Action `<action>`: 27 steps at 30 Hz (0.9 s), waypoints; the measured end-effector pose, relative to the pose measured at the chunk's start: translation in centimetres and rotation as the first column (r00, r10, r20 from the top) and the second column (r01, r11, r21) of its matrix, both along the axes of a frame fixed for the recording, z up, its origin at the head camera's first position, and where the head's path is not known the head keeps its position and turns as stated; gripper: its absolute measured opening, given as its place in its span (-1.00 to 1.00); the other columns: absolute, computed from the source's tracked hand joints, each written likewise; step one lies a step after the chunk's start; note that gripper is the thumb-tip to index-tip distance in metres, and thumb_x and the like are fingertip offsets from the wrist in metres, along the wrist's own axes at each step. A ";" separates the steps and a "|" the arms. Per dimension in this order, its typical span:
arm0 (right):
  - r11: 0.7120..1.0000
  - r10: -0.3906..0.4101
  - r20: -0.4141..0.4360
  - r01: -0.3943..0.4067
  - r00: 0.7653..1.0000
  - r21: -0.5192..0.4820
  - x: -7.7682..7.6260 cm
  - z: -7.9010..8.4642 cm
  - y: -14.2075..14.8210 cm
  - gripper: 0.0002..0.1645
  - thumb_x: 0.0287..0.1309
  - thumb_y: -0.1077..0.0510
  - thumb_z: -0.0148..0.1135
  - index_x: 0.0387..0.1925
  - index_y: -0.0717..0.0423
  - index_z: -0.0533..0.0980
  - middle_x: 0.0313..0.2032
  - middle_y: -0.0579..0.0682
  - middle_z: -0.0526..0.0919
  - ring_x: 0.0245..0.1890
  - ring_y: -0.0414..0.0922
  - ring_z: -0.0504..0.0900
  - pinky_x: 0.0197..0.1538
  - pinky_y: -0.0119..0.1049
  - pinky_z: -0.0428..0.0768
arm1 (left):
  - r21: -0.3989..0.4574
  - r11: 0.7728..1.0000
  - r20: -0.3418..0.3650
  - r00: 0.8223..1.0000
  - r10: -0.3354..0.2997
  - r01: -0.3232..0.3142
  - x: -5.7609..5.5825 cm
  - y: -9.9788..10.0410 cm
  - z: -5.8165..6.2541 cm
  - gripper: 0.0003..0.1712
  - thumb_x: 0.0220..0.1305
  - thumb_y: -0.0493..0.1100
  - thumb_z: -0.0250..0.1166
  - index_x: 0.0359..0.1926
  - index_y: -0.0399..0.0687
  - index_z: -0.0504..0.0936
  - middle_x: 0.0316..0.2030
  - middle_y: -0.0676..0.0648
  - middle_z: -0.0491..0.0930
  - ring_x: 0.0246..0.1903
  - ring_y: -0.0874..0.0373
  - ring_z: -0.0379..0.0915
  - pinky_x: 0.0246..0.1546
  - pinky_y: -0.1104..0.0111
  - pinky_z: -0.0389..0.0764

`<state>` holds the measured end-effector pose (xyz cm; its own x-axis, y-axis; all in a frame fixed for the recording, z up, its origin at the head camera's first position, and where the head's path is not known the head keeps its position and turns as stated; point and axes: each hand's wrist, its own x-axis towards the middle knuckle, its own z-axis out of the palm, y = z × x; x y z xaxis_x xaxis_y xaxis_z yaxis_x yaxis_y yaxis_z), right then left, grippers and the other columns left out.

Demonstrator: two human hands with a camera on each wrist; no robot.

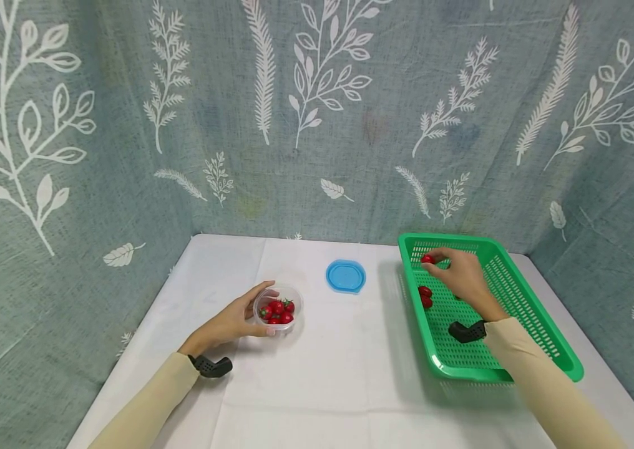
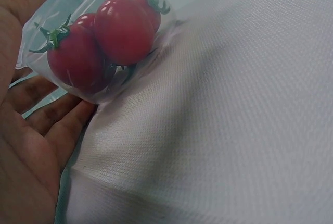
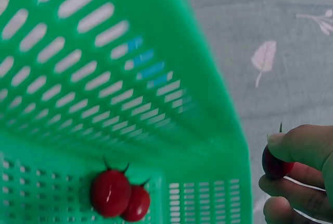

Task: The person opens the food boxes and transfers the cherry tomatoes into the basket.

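My left hand (image 1: 234, 323) grips a small clear plastic cup (image 1: 298, 295) standing on the table, thumb on the near side and fingers round the far side. Several cherry tomatoes (image 1: 276, 306) with green stems lie inside it; the left wrist view shows them through its wall (image 2: 112, 91). Over the far left part of a green basket (image 1: 541, 305), my right hand (image 1: 463, 274) pinches one cherry tomato (image 3: 276, 162) between thumb and fingers. Below it, two more red tomatoes (image 3: 111, 193) lie on the basket floor, and another bit of red is mostly hidden under the hand.
Between the cup and the basket, toward the back, a blue round lid (image 1: 346, 276) lies on the white tablecloth (image 1: 317, 386). The basket's raised perforated walls surround the tomatoes in it. A grey-green leaf-patterned curtain (image 1: 306, 187) hangs behind the table and along both sides.
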<state>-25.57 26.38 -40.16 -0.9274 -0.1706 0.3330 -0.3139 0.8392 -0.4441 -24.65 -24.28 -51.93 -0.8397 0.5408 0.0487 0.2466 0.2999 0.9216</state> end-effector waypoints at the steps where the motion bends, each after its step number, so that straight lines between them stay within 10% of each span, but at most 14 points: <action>1: 1.000 -0.006 0.002 0.006 1.000 0.002 0.0 -0.1 0.3 -0.64 0.35 0.06 0.39 0.05 0.20 0.68 -0.10 0.17 0.76 -0.38 -0.02 0.66 -0.36 -0.11 0.58 | -0.002 1.000 -0.001 1.000 0.002 -0.002 0.0 0.0 0.0 0.23 0.09 -0.09 0.64 0.63 0.21 0.05 0.46 -0.02 0.29 0.51 -0.02 0.09 0.47 -0.15 0.15; 27: 0.997 -0.057 0.170 0.048 0.984 0.056 0.0 -1.9 5.9 -0.71 0.31 0.12 0.40 -0.07 0.27 0.71 -0.17 0.23 0.76 -0.28 0.14 0.69 -0.31 0.02 0.59 | -0.020 1.000 0.027 1.000 0.014 -0.013 0.1 -0.1 0.1 0.24 0.11 -0.08 0.63 0.64 0.28 0.03 0.49 0.01 0.24 0.54 -0.02 0.02 0.48 -0.07 0.15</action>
